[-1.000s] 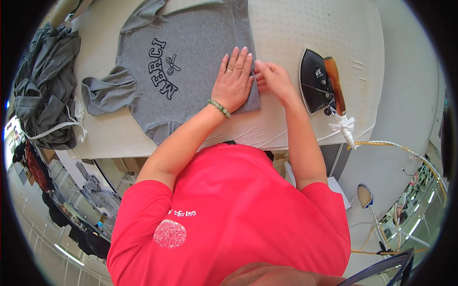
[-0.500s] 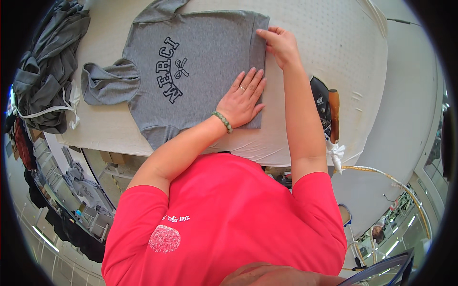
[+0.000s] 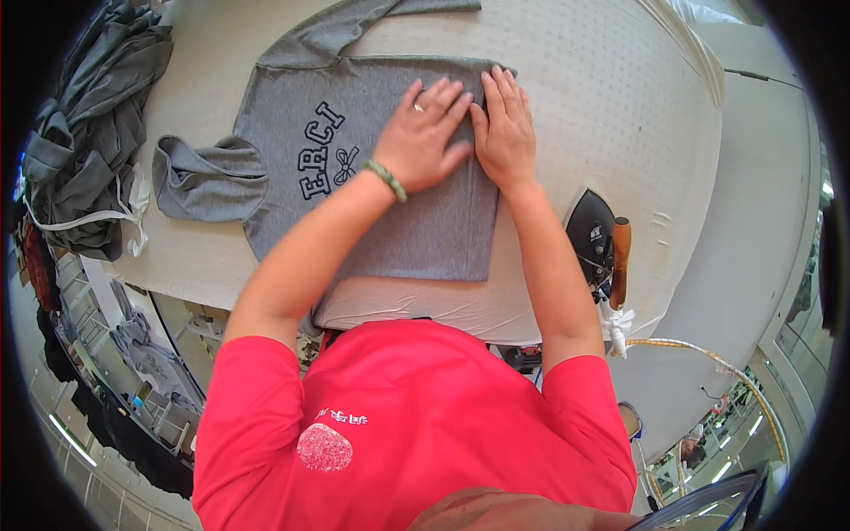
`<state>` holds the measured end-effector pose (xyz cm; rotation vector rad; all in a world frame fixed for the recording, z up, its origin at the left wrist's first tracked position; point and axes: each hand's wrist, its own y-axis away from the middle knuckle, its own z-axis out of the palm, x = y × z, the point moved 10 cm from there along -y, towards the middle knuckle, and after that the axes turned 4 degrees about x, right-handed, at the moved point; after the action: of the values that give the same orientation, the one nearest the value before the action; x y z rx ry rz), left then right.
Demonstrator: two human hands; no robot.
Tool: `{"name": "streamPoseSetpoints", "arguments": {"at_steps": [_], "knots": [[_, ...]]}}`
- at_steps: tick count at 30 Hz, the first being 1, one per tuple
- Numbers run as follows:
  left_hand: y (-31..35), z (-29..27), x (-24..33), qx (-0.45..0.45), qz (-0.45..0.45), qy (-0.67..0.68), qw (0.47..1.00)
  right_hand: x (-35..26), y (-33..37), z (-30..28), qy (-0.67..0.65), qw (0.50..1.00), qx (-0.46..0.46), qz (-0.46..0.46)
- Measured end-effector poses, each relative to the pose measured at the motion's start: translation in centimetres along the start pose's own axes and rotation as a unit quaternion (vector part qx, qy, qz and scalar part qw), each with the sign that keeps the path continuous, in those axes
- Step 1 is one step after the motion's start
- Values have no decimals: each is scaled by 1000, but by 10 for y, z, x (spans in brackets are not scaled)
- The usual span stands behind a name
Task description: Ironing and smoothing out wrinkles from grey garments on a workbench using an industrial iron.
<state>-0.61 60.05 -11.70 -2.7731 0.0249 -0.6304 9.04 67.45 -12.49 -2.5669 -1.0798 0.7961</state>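
A grey hooded sweatshirt lies spread on a padded, cream-covered table, its hood to the left and its hem to the right. Dark lettering and a small bow motif mark its front; my left forearm covers part of the lettering. My left hand, with a ring and a green bead bracelet, is over the cloth near the far hem corner, fingers spread. Beside it, my right hand rests along the hem edge with fingers stretched out flat. Neither hand grips anything.
A steam iron with a wooden handle and white cloth tied at its end stands right of my right forearm. A hose curves off beyond the table's edge. Dark grey garments are heaped at the far left.
My left hand has moved away from me over the sweatshirt. My right hand has gone from pinching the hem to lying flat on it. The sweatshirt, table and iron appear lower in view.
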Motion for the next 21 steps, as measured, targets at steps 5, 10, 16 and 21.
{"name": "streamPoseSetpoints", "arguments": {"at_steps": [5, 10, 16, 21], "knots": [[-36, -19, -93, 44, -4, -105, 993, 5, -10, 11, 55, 997, -61, -9], [-20, -23, -68, 81, -3, -202, 976, 13, -14, 14, 76, 994, -73, -38], [46, -27, -46, 18, -48, -143, 988, 28, 2, -3, 123, 990, -60, -20], [76, -27, 16, 36, -1, 1, 999, -24, 66, -44, -66, 992, 99, 31]]}}
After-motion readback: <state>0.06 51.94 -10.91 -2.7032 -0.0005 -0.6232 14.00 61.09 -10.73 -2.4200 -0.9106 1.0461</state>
